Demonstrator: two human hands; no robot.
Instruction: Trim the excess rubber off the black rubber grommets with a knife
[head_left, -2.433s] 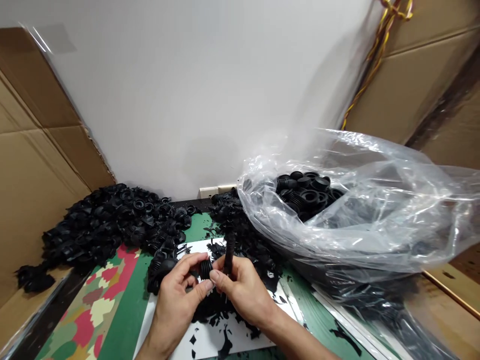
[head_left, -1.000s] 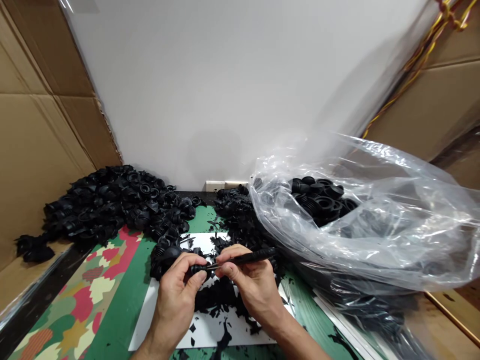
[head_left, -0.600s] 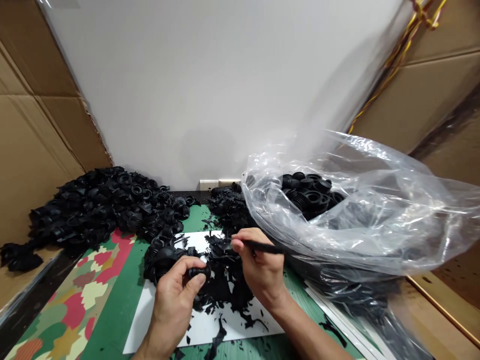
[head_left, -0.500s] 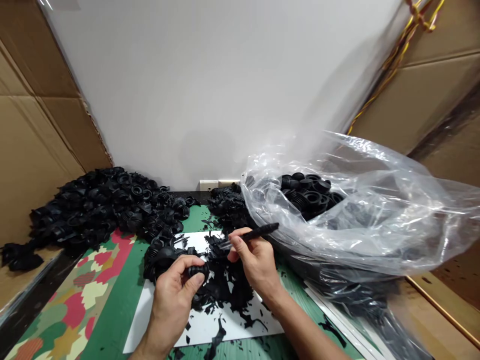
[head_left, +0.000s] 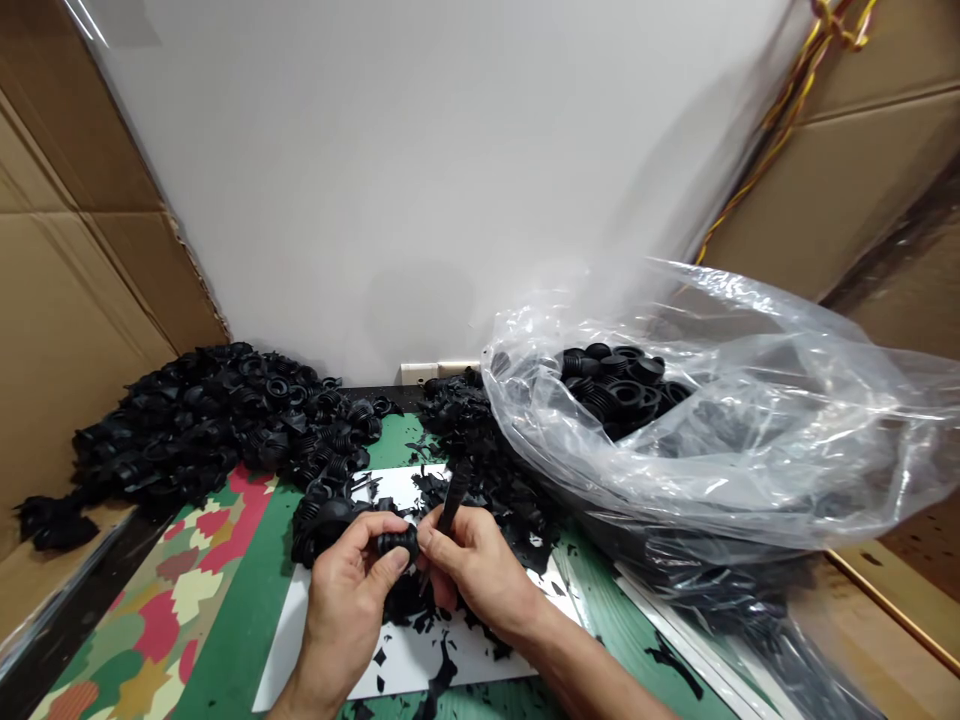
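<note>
My left hand (head_left: 349, 600) is closed round a small black ribbed rubber part (head_left: 396, 543), pinched between thumb and fingers. Touching it from the right, my right hand (head_left: 469, 568) grips a thin black knife-like tool (head_left: 452, 496) whose handle stands up and away from me. Both hands hover over a white sheet (head_left: 409, 655) strewn with black rubber scraps (head_left: 450, 675).
A heap of black rubber parts (head_left: 202, 425) covers the left of the green mat (head_left: 240, 640). A clear plastic bag (head_left: 720, 430) with more such parts fills the right. Cardboard walls (head_left: 67, 330) stand on both sides, and a white wall rises behind.
My right hand swung away to the right with the tool, then came back against the part in my left hand; the tool now points upright. The left hand kept its hold.
</note>
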